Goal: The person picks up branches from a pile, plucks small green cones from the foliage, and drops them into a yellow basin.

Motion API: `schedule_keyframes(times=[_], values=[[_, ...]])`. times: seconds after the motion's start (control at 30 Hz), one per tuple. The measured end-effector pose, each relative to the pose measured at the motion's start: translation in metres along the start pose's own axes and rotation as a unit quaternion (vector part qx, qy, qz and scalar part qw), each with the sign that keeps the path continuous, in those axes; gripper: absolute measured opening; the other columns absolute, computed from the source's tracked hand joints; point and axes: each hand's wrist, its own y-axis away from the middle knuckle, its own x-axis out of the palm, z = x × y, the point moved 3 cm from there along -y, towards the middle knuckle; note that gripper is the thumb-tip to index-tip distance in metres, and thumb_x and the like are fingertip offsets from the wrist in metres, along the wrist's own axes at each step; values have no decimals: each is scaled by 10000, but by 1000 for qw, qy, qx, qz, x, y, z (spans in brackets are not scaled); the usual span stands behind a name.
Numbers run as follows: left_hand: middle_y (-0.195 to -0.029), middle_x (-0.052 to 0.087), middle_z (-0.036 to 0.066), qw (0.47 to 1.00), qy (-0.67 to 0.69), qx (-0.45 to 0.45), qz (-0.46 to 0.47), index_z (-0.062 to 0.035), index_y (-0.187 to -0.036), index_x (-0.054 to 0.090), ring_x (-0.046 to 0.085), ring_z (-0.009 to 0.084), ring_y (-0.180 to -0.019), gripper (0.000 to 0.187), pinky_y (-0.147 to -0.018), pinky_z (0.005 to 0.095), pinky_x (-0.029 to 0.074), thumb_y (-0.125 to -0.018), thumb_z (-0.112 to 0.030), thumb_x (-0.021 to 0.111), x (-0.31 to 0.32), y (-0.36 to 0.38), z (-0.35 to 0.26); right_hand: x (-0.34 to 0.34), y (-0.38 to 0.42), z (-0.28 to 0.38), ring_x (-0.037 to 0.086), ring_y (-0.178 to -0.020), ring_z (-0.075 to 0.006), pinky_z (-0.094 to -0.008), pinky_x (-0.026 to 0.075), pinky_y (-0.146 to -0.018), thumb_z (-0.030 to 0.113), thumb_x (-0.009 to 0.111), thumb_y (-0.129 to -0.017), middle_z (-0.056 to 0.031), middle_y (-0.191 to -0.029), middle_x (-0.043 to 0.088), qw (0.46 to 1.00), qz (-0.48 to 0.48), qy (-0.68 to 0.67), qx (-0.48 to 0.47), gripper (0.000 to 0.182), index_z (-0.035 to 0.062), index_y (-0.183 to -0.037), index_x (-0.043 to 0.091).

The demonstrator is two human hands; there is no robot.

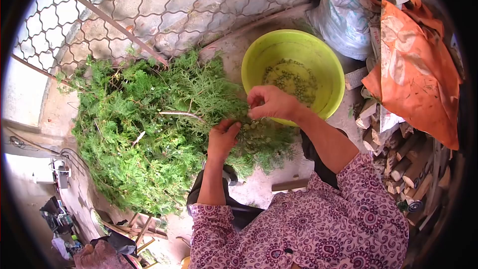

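My left hand (222, 138) is closed around a leafy evergreen branch (256, 137), whose feathery green sprays and small pale cones hang to the right, over my lap side. Just above and to the right, my right hand (273, 103) pinches thumb and fingers together by the near left rim of a yellow-green plastic basin (334, 65). Whatever lies between those fingertips is too small to make out. Many small round green cones (294, 79) are scattered over the basin's bottom. Left of my hands spreads a large heap of cut evergreen branches (134, 134).
A wire mesh fence (199, 2) runs behind the heap. Beyond the basin stand a white woven sack (343, 20) and an orange bag (418, 69), above stacked firewood (413, 164). At lower left lie wooden pieces (144, 229) and a dark bag (57, 216).
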Motion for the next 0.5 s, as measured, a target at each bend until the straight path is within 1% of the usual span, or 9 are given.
schedule_keyframes(times=[0.07, 0.1, 0.17, 0.2, 0.27, 0.3, 0.37, 0.5], values=[[-612, 536, -14, 1000, -2, -8, 9, -13, -894, 623, 437, 49, -457, 197, -428, 200, 366, -789, -180, 616, 0, -1, 2, 6, 0, 0, 503, -673, -80, -225, 413, -594, 96, 699, -645, -15, -722, 549, 998, 18, 63, 9, 243, 14, -819, 551], [-612, 536, -14, 1000, -2, -8, 9, -13, -894, 623, 437, 49, -457, 197, -428, 200, 366, -789, -180, 616, 0, -1, 2, 8, 0, -3, 503, -673, -80, -225, 413, -594, 96, 699, -645, -15, -722, 549, 998, 18, 62, 10, 243, 14, -819, 551], [-629, 544, -18, 1000, -8, -9, 27, -20, -910, 626, 439, 45, -466, 203, -431, 195, 369, -793, -186, 617, 1, 0, 3, 11, -2, -5, 501, -641, -83, -232, 407, -576, 110, 710, -631, -21, -664, 535, 992, -15, 118, -35, 241, 8, -783, 554], [-629, 544, -18, 1000, -8, -10, 26, -20, -910, 626, 439, 45, -466, 203, -431, 195, 369, -793, -186, 617, 2, 0, 4, 13, -3, -5, 501, -641, -83, -232, 407, -576, 110, 710, -631, -21, -664, 535, 992, -14, 118, -34, 241, 8, -783, 554], [-636, 542, -20, 999, 8, 1, 50, -34, -918, 612, 457, 52, -461, 187, -418, 187, 372, -812, -187, 604, 5, 1, 4, 15, -3, -2, 506, -598, -104, -252, 410, -552, 136, 716, -612, -57, -636, 544, 985, -8, 170, -27, 270, -2, -783, 560], [-636, 542, -20, 999, 8, 0, 50, -34, -918, 612, 457, 52, -461, 187, -418, 187, 372, -812, -187, 604, 5, 2, 3, 16, -2, 0, 506, -598, -104, -252, 410, -552, 136, 716, -612, -57, -636, 544, 985, -7, 170, -27, 270, -2, -783, 560], [-638, 538, -23, 998, -12, 3, 60, -38, -918, 612, 464, 53, -473, 190, -428, 190, 378, -820, -200, 598, 5, 4, 0, 18, 0, 4, 536, -597, -201, -316, 424, -555, 228, 725, -577, -116, -645, 553, 983, -30, 173, -44, 335, -2, -743, 547], [-630, 529, -41, 998, -26, 9, 62, -55, -899, 628, 446, 43, -472, 173, -442, 188, 374, -825, -201, 573, 3, 5, -4, 19, -2, 1, 532, -587, -218, -327, 419, -551, 255, 714, -591, -128, -634, 549, 975, -8, 215, -49, 336, -5, -724, 545]])
